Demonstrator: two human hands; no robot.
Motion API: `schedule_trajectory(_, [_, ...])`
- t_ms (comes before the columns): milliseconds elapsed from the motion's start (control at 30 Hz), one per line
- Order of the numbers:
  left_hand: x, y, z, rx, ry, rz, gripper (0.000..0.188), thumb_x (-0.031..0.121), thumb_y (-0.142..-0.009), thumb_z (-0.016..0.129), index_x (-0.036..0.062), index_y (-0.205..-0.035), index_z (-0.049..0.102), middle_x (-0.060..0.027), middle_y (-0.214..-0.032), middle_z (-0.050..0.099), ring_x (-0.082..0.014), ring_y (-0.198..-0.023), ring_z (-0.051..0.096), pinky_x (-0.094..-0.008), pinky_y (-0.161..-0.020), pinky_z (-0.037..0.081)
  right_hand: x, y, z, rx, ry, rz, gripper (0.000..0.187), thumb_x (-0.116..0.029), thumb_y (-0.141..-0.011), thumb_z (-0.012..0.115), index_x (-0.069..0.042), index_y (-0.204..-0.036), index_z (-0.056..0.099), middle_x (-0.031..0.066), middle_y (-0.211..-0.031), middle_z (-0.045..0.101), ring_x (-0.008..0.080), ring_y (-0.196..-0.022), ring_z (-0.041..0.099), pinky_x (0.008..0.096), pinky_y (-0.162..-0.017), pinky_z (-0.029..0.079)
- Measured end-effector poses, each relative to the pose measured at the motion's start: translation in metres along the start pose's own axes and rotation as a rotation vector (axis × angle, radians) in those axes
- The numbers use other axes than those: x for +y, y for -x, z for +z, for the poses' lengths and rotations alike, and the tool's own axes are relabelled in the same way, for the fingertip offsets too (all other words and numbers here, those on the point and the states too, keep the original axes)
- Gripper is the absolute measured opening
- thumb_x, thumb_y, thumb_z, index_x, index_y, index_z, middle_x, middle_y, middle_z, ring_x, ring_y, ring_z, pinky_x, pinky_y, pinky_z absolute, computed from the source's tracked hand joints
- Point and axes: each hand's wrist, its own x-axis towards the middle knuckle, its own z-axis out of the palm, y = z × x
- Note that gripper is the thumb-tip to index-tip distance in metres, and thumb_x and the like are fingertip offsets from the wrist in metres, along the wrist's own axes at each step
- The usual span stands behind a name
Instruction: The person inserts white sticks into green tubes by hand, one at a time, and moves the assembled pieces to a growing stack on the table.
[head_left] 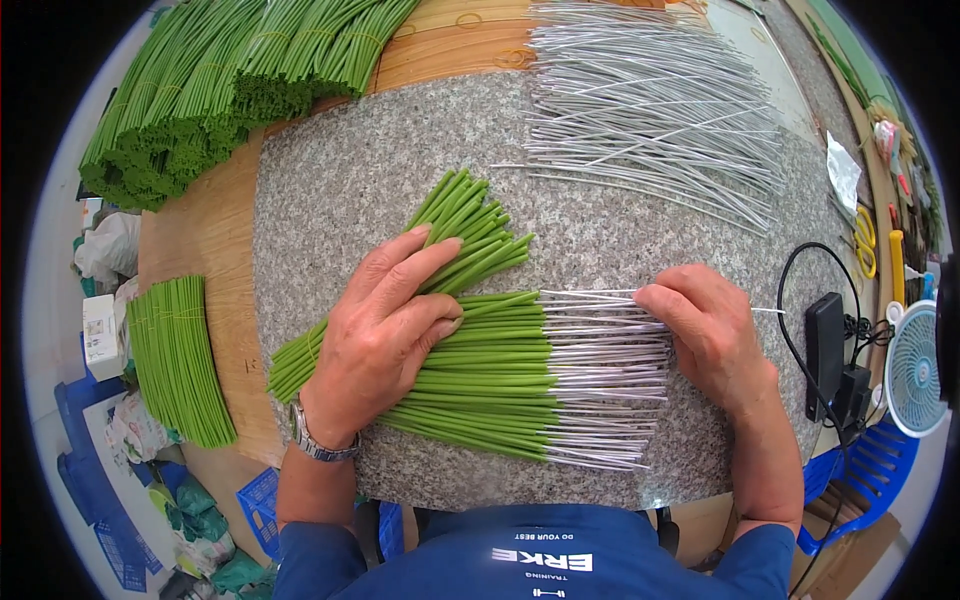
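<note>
A row of thin green tubes (480,375) lies on the grey speckled slab in front of me, with bare silver wires (605,390) sticking out of their right ends. My left hand (385,315), a watch on its wrist, is closed over the tubes' upper left part. Loose green tubes (470,235) fan out beyond its fingers without wires showing. On the right, my right hand (705,325) pinches a silver wire at the row's top edge. That wire's far end pokes out past the hand's right side. Where its other end meets the tubes is too fine to tell.
A big heap of loose silver wires (650,110) covers the slab's far right. Banded green bundles (230,90) are stacked far left; another bundle (182,360) lies nearer on the wood. At right are yellow scissors (865,243), a black power adapter (824,350) with cable, and a fan (915,368).
</note>
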Motion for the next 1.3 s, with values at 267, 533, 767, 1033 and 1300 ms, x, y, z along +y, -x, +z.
schedule_trajectory(267, [0.0,0.0,0.0,-0.002,0.001,-0.004,0.02,0.002,-0.079,0.086,0.0045,-0.097,0.075,-0.0134,-0.144,0.069,-0.0408,-0.14,0.061,-0.051,-0.113,0.054,0.0,0.001,0.0,-0.004,0.0,-0.001,0.028,-0.002,-0.081,0.072,-0.004,-0.108,0.072,0.0089,-0.097,0.07,0.0281,-0.085,0.071,0.04,-0.071,0.058])
schedule_trajectory(533, [-0.001,0.003,-0.001,0.001,-0.001,-0.003,0.02,0.002,-0.08,0.086,0.0041,-0.096,0.075,-0.0134,-0.144,0.069,-0.0408,-0.141,0.06,-0.051,-0.114,0.053,-0.002,0.0,0.0,0.008,0.037,-0.043,0.028,-0.003,-0.08,0.072,-0.006,-0.108,0.072,0.0077,-0.097,0.07,0.0258,-0.083,0.07,0.0393,-0.071,0.056])
schedule_trajectory(767, [-0.001,0.0,0.001,0.008,0.013,0.014,0.019,0.002,-0.08,0.086,0.0039,-0.096,0.075,-0.0138,-0.144,0.069,-0.0409,-0.141,0.06,-0.0515,-0.114,0.053,-0.006,-0.007,0.002,0.008,0.052,-0.107,0.025,-0.007,-0.081,0.072,-0.006,-0.106,0.071,0.0069,-0.096,0.067,0.0245,-0.084,0.069,0.0375,-0.073,0.055])
schedule_trajectory(1033, [-0.002,0.001,0.0,0.01,0.022,0.028,0.021,0.003,-0.078,0.086,0.0037,-0.096,0.075,-0.0149,-0.144,0.068,-0.0422,-0.139,0.06,-0.0542,-0.114,0.052,-0.037,-0.044,0.03,-0.159,-0.16,-0.11,0.034,-0.001,-0.085,0.069,0.0,-0.119,0.067,0.0139,-0.107,0.07,0.0323,-0.097,0.07,0.0436,-0.086,0.058])
schedule_trajectory(1300, [0.0,0.004,-0.003,-0.003,0.012,0.018,0.016,0.004,-0.085,0.082,0.0019,-0.1,0.077,-0.0169,-0.145,0.068,-0.0432,-0.143,0.059,-0.054,-0.118,0.049,0.019,-0.06,0.006,0.15,0.242,-0.041,0.022,-0.005,-0.091,0.077,-0.01,-0.112,0.073,0.0079,-0.108,0.072,0.0301,-0.101,0.067,0.0427,-0.093,0.052])
